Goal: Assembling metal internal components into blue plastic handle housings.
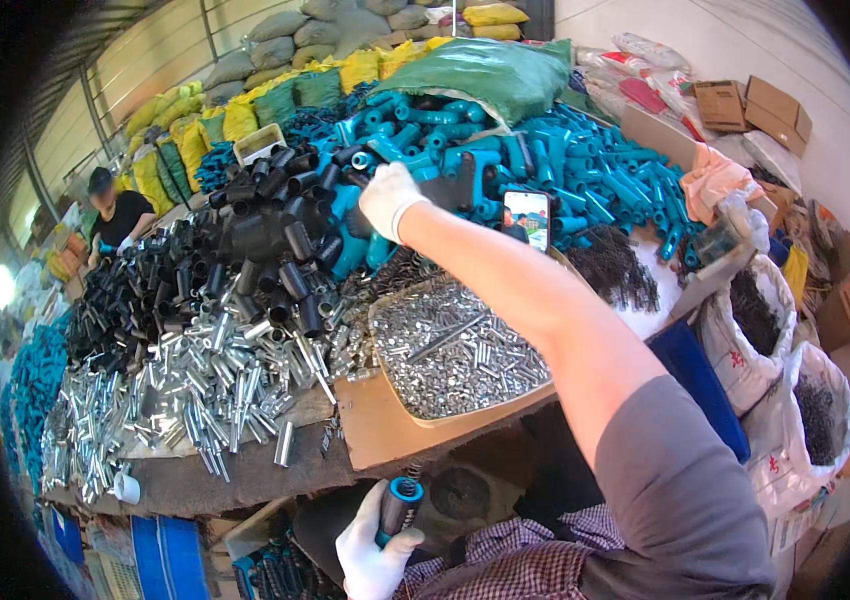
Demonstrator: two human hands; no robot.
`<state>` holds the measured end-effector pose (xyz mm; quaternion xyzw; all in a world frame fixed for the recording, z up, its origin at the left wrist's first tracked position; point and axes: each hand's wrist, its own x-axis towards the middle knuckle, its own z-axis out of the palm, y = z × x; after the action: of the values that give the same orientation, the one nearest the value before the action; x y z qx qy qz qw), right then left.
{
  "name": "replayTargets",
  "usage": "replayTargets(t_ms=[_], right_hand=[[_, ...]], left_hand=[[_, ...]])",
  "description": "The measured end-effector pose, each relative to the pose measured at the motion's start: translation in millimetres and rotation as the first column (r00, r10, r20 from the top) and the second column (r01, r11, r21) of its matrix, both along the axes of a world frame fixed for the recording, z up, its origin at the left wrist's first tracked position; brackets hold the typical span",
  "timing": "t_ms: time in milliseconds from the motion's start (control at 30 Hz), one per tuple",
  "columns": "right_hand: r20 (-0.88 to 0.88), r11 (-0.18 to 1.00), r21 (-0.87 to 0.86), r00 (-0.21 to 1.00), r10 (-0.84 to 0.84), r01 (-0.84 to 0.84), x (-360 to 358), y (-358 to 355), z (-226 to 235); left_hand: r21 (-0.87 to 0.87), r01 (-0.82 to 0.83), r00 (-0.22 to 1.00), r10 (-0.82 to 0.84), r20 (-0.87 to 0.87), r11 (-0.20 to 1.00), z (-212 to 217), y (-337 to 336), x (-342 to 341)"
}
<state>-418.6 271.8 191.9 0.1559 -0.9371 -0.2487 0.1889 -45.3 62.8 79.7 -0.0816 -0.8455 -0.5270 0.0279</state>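
My right hand, in a white glove, reaches far across the bench into the heap of black plastic sleeves, next to the blue ones. Its fingers curl around a black or blue piece; which one I cannot tell. My left hand, also gloved, is low by my lap. It grips a black handle part with a blue ring and a spring on its top end.
A round tray of small metal pieces sits on brown cardboard. Silver metal tubes lie at the left. A phone stands among the blue parts. White sacks of dark springs stand at the right. Another person works at the far left.
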Motion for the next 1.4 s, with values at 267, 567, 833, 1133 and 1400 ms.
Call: replayTargets(t_ms=[267, 567, 833, 1133, 1400], right_hand=[[-0.11, -0.179, -0.983, 0.866, 0.487, -0.025, 172.0, 70.7, -28.2], [-0.174, -0.701, -0.534, 0.751, 0.637, 0.472, 332.5, 20.3, -112.9], [-0.273, -0.691, -0.286, 0.635, 0.723, 0.664, 341.1, 15.7, -114.3], [-0.095, -0.516, -0.632, 0.602, 0.793, 0.579, 343.4, 11.5, -109.9], [0.217, 0.283, -0.956, 0.473, 0.854, -0.073, 317.3, 48.6, -63.7]], left_hand=[[0.236, -0.07, 0.997, 0.06, 0.049, 0.969, -28.0, 2.9, 2.7], [-0.046, 0.051, 0.996, -0.047, 0.071, 0.998, -20.7, 18.2, 6.3], [-0.057, 0.094, 0.995, -0.092, 0.033, 0.994, -15.6, 16.7, 16.8], [0.011, 0.07, 0.997, -0.07, 0.032, 0.997, -17.3, 9.4, 14.3], [0.254, 0.062, 0.998, -0.064, 0.003, 0.965, -36.9, 2.5, 25.4]])
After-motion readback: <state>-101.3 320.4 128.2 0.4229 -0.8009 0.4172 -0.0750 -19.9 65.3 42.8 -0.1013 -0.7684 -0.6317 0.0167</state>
